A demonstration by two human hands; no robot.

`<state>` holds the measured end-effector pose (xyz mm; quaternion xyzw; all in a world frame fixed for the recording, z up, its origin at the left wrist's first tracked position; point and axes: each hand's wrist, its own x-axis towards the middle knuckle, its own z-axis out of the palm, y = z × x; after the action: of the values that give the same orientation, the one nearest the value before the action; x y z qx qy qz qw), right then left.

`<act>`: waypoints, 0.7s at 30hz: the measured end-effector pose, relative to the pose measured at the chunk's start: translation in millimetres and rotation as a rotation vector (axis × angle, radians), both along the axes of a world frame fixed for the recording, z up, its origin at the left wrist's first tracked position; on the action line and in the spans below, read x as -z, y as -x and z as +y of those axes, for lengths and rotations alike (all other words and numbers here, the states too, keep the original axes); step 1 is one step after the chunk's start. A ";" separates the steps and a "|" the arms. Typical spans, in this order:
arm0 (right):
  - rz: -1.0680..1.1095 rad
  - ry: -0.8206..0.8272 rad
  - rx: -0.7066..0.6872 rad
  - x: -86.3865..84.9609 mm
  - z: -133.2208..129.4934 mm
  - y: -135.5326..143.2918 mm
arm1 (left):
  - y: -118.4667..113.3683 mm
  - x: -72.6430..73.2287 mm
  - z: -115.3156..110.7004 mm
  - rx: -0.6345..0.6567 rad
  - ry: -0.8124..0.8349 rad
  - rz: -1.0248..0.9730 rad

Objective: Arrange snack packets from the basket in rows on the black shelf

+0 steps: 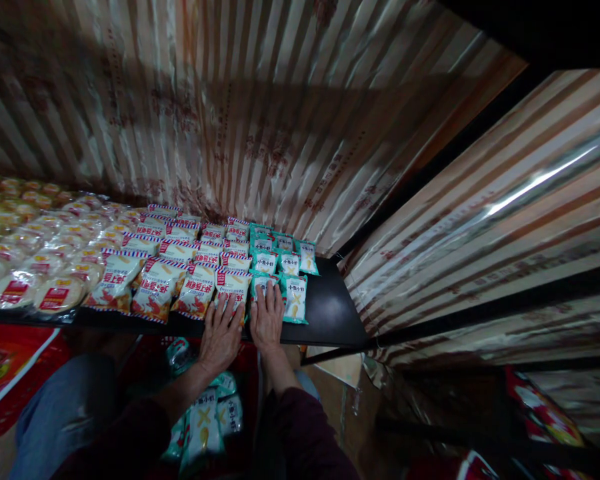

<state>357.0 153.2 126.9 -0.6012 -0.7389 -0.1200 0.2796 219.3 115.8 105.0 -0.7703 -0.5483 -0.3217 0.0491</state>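
My left hand lies with fingers outstretched on the lower part of a white and orange snack bag at the front of the black shelf. Close beside it, my right hand rests flat, fingers extended, over a green snack bag and covers much of its front. Another green snack bag lies just right of that hand. Behind both hands, rows of green bags and of white and orange bags lean back on the shelf.
Clear-wrapped round flat snacks fill the shelf's left side. Below, between my legs, a red basket holds several green bags. A red package is at lower left. Striped wrapping sheets hang behind; a dark metal post stands right.
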 end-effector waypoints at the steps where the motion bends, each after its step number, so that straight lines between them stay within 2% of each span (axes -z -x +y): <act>1: -0.002 0.001 0.005 2.1 0.2 -0.6 | -0.1 0.9 0.5 0.000 0.004 -0.004; 6: 0.009 -0.002 0.030 9.6 0.4 0.2 | -0.1 2.1 1.0 0.003 0.013 -0.011; 12: 0.024 -0.003 0.065 9.0 -0.3 2.7 | -0.2 0.9 0.0 0.001 0.015 -0.001; 21: 0.032 0.039 0.030 10.5 4.2 -0.8 | -0.9 -0.3 0.4 0.002 0.020 0.018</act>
<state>357.8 157.4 116.4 -0.6194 -0.7274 -0.1004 0.2778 220.2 116.2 105.3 -0.7742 -0.5503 -0.3092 0.0462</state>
